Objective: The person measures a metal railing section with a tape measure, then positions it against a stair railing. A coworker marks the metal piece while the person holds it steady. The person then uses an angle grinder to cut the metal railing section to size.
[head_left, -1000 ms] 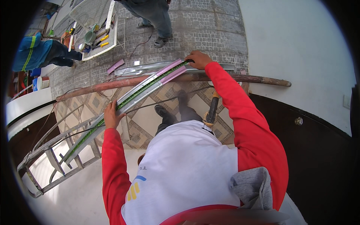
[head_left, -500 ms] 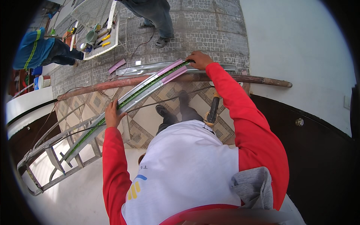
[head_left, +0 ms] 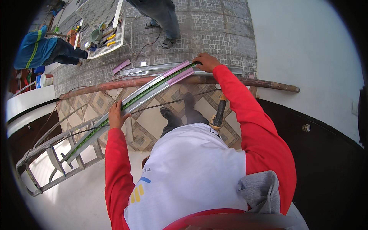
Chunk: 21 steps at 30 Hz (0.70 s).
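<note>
A long silver metal channel (head_left: 145, 96), pinkish toward its far right end, slants from the lower left up to the right. Along its length lies a green tape measure blade (head_left: 150, 83). My left hand (head_left: 116, 115) is closed around the channel's near side, about midway, with the blade passing by its fingers. At the far end my right hand (head_left: 207, 62) pinches the dark end of the tape measure against the channel; its fingertips are partly hidden. The channel's lower end rests over a metal ladder (head_left: 81, 164) lying at the left.
A reddish round pole (head_left: 245, 79) runs crosswise beneath the channel. More metal channels (head_left: 153, 68) and a pink offcut (head_left: 122, 66) lie beyond. A white mesh table (head_left: 123, 32) holds tools. Two people (head_left: 163, 19) stand nearby. A black-handled tool (head_left: 219, 113) hangs at my waist.
Both hands keep their places on the channel and the tape measure. The whole view has shifted slightly; nothing else visibly differs.
</note>
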{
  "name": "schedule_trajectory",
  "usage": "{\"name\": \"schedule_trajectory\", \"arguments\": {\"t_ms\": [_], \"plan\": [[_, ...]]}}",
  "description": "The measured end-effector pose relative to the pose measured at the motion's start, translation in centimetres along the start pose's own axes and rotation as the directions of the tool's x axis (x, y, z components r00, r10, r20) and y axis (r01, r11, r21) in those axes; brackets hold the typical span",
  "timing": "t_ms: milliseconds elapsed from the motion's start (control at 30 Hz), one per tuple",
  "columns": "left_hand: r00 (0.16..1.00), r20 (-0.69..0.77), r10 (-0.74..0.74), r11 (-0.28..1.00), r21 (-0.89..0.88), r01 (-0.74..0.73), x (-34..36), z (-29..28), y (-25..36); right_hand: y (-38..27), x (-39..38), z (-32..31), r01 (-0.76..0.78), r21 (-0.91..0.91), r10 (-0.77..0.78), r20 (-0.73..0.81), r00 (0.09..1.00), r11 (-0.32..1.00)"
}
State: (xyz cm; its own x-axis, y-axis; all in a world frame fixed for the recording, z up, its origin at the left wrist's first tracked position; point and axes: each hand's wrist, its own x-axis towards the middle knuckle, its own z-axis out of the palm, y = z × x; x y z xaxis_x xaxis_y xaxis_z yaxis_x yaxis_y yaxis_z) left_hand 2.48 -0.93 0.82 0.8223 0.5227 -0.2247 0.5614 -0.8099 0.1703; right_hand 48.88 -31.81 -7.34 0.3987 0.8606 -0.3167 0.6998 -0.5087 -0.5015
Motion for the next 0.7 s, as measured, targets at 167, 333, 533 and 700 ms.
{"name": "schedule_trajectory", "arguments": {"t_ms": [167, 333, 533, 700], "plan": [[1.000, 0.009, -0.004, 1.000, -0.001, 0.004, 0.03, -0.14, 0.17, 0.20, 0.02, 0.14, 0.003, -0.011, -0.003, 0.003, 1.000, 1.000], [1.000, 0.022, -0.008, 0.999, -0.032, 0.008, -0.06, 0.00, -0.15, 0.18, -0.02, 0.03, 0.035, 0.010, -0.035, -0.017, 0.999, 0.999], [1.000, -0.016, 0.012, 0.999, -0.044, -0.013, -0.26, 0.06, -0.21, -0.18, -0.07, -0.27, 0.030, 0.031, -0.029, -0.005, 1.000, 0.999], [1.000, -0.017, -0.015, 1.000, -0.020, 0.015, -0.27, -0.07, 0.31, 0.49, -0.19, -0.20, 0.032, -0.005, -0.033, -0.015, 0.999, 0.999]]}}
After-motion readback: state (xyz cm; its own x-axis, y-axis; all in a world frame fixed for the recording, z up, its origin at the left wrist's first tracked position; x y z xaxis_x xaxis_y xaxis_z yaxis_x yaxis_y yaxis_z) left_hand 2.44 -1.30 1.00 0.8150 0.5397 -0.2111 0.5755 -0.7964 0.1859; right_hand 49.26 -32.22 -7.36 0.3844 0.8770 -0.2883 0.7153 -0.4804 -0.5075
